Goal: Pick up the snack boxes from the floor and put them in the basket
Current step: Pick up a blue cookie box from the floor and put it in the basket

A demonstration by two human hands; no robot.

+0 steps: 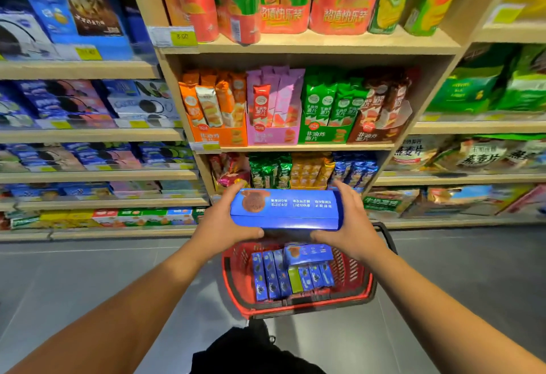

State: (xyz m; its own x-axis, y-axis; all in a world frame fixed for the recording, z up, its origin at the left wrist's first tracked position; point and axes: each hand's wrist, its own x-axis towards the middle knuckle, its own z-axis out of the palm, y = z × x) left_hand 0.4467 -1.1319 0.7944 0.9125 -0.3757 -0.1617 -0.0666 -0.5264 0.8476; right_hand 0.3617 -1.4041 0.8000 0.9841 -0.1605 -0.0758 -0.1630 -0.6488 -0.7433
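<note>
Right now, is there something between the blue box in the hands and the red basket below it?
Nothing visible blocks the way. The blue box, gripped by the left hand and the right hand, is above the open red basket. Boxes already inside fill most of the bottom; a flat box lies on top.

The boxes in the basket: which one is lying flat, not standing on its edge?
The blue box at the back of the red basket; it lies across the upright ones.
</note>
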